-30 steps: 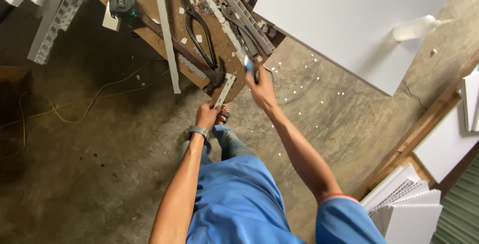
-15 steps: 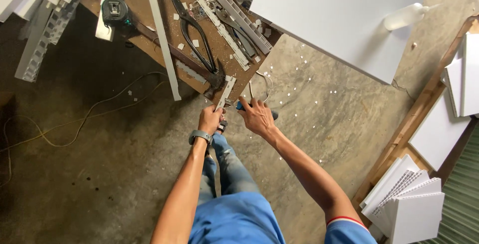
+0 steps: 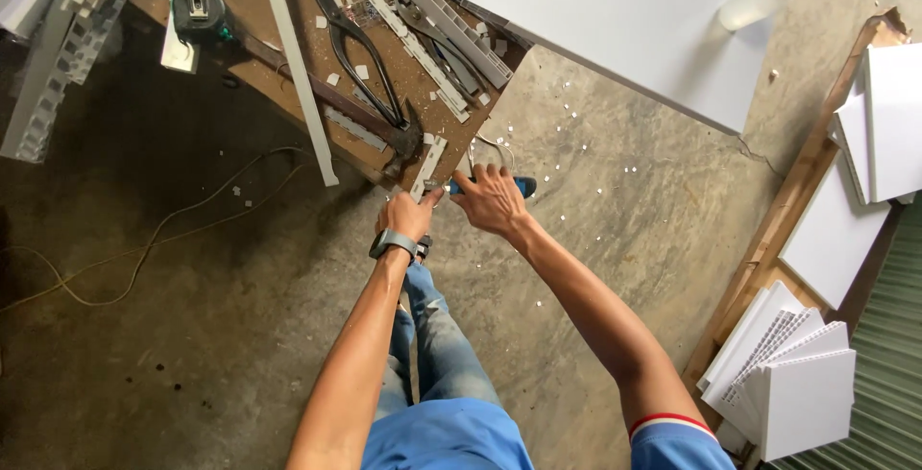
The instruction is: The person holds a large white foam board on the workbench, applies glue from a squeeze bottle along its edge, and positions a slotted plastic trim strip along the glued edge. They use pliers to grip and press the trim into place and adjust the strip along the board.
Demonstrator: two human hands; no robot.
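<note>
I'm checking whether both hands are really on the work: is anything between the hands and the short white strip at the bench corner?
Nothing visible. The left hand touches the white strip at its lower end, and the right hand, holding a blue-handled tool, meets it there.

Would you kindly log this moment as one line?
left hand: grips white strip at workbench corner | right hand: holds blue-handled tool at the strip | hammer, large snips lie nearby

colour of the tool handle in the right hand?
Blue with a dark end, on the tool handle sticking out past the right hand. Head view shows it.
</note>
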